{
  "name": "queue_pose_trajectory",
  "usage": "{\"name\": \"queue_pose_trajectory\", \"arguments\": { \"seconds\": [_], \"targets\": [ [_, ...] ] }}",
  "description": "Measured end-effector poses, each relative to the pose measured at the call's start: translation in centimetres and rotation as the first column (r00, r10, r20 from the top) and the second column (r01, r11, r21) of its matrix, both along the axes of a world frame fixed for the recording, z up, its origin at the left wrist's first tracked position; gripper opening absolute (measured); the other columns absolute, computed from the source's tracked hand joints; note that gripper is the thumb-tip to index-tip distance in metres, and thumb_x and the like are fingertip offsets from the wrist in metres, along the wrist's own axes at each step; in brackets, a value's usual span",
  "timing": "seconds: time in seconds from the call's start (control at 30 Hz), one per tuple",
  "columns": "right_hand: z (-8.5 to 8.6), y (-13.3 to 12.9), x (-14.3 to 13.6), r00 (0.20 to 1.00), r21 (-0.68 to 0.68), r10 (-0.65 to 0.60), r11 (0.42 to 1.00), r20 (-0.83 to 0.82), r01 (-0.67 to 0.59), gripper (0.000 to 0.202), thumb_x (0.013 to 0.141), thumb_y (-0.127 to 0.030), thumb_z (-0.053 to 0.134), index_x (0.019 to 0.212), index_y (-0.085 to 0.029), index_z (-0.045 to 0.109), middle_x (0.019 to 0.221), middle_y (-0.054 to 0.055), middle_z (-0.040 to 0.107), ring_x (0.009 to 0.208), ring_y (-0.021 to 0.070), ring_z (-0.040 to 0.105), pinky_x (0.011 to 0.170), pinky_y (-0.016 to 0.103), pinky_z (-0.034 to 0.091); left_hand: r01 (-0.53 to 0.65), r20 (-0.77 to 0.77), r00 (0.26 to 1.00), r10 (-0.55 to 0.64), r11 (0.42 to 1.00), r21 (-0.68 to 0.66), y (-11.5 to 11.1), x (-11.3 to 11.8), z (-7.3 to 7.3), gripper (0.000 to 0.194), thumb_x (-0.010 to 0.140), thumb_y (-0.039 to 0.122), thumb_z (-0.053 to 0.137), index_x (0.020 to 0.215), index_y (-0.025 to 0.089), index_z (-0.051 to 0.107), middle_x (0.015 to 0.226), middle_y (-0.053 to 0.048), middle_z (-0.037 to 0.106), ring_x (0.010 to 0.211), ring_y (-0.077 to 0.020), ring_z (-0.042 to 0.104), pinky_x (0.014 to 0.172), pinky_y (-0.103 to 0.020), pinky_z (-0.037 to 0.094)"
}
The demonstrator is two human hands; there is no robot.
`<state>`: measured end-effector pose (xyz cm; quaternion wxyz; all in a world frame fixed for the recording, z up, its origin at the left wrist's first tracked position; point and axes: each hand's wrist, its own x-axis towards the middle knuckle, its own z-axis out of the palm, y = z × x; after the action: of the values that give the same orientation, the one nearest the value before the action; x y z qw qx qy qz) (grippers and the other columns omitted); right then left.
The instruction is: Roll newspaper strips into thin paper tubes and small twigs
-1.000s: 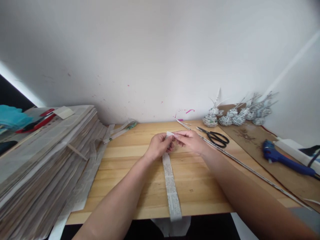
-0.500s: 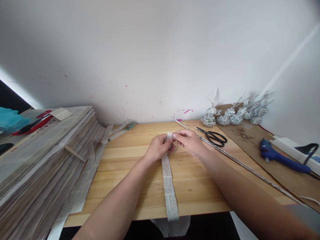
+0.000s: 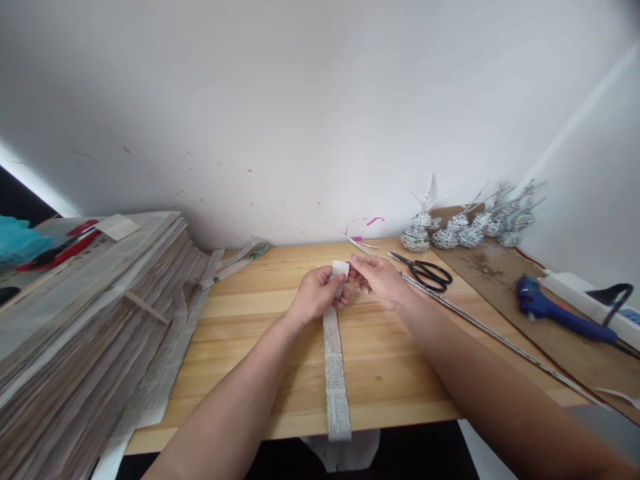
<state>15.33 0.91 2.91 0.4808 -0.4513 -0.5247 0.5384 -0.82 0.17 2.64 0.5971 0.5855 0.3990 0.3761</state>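
My left hand (image 3: 319, 293) is closed on the upper part of a long newspaper strip (image 3: 337, 373), with the thumb pressed across it. A short pale end of the strip sticks up above the thumb. Below the hand, the strip runs down the table and hangs over its front edge. My right hand (image 3: 379, 279) is just right of that pale end, its fingers curled and the fingertips drawn together at the strip's edge. Whatever they pinch is too small to make out. Black scissors (image 3: 425, 272) lie right of my right hand, near a long thin paper rod (image 3: 480, 319).
A tall newspaper stack (image 3: 115, 313) stands on the left, with loose paper strips (image 3: 233, 263) behind it. Several woven paper figures (image 3: 415, 238) stand at the back right. A blue glue gun (image 3: 565, 319) lies on cardboard (image 3: 500, 287) beside a white power strip (image 3: 590, 303).
My right hand's fingertips have shifted off the strip's top to its right edge, so more of the pale end shows. My left hand keeps its hold.
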Motion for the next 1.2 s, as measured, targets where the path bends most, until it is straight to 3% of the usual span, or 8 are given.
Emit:
{"name": "queue_pose_trajectory", "arguments": {
  "seconds": [0.1, 0.23, 0.57, 0.77, 0.97, 1.2],
  "targets": [
    [0.3, 0.0, 0.3, 0.998, -0.006, 0.062, 0.998, -0.005, -0.062, 0.04, 0.069, -0.052, 0.072, 0.078, -0.014, 0.068, 0.071, 0.002, 0.059, 0.055, 0.0083, 0.049, 0.042, 0.02, 0.03, -0.02, 0.037, 0.999, 0.021, 0.999, -0.03, 0.3, -0.3, 0.0, 0.027, 0.082, 0.039, 0.06, 0.088, 0.013, 0.06, 0.066, -0.006, 0.066, 0.054, -0.0129, 0.061, 0.051, -0.024, 0.051],
    [0.6, -0.2, 0.1, 0.996, 0.037, 0.082, 0.996, 0.039, -0.083, 0.034, 0.068, -0.046, 0.073, 0.077, -0.013, 0.071, 0.06, 0.0, 0.055, 0.053, 0.0081, 0.044, 0.043, 0.022, 0.029, 0.0, 0.006, 1.0, 0.0, 1.0, -0.012, 0.4, -0.3, -0.1, 0.031, 0.081, 0.044, 0.06, 0.084, 0.013, 0.061, 0.065, -0.006, 0.066, 0.053, -0.0126, 0.061, 0.051, -0.023, 0.05],
    [0.2, -0.1, 0.2, 0.992, 0.062, 0.105, 0.992, 0.063, -0.109, 0.029, 0.076, -0.043, 0.066, 0.075, -0.014, 0.068, 0.057, -0.002, 0.052, 0.05, 0.0074, 0.043, 0.044, 0.022, 0.03, 0.012, -0.03, 0.999, -0.012, 1.0, -0.008, 0.2, -0.2, 0.1, 0.029, 0.084, 0.041, 0.058, 0.085, 0.012, 0.062, 0.066, -0.006, 0.065, 0.053, -0.0116, 0.061, 0.051, -0.022, 0.05],
    [0.5, -0.3, -0.3, 1.0, 0.043, 0.019, 0.999, -0.004, -0.018, 0.032, 0.069, -0.044, 0.071, 0.075, -0.013, 0.068, 0.052, -0.003, 0.051, 0.045, 0.0068, 0.04, 0.041, 0.022, 0.025, -0.031, -0.015, 0.999, 0.03, 0.999, -0.028, 0.1, 0.2, -0.2, 0.023, 0.083, 0.036, 0.061, 0.086, 0.013, 0.061, 0.076, -0.005, 0.065, 0.055, -0.0113, 0.063, 0.053, -0.024, 0.053],
    [0.2, -0.2, -0.4, 0.998, 0.057, -0.06, 0.997, 0.001, 0.06, 0.033, 0.067, -0.046, 0.075, 0.065, -0.015, 0.063, 0.049, -0.004, 0.048, 0.043, 0.0061, 0.036, 0.04, 0.023, 0.023, -0.042, -0.04, 0.998, 0.04, 0.998, -0.038, -0.6, 0.7, 0.3, 0.014, 0.087, 0.026, 0.053, 0.086, 0.014, 0.059, 0.072, -0.003, 0.063, 0.054, -0.0115, 0.063, 0.052, -0.023, 0.053],
    [0.0, -0.5, -0.8, 0.994, 0.069, -0.107, 0.992, -0.019, 0.108, 0.041, 0.063, -0.048, 0.079, 0.056, -0.018, 0.051, 0.049, -0.004, 0.049, 0.042, 0.006, 0.035, 0.04, 0.023, 0.022, -0.003, -0.055, 0.998, 0.004, 1.0, 0.004, -1.0, 0.8, 0.4, 0.016, 0.087, 0.029, 0.054, 0.087, 0.014, 0.059, 0.066, -0.003, 0.063, 0.054, -0.0134, 0.064, 0.052, -0.025, 0.054]
  ]
}}
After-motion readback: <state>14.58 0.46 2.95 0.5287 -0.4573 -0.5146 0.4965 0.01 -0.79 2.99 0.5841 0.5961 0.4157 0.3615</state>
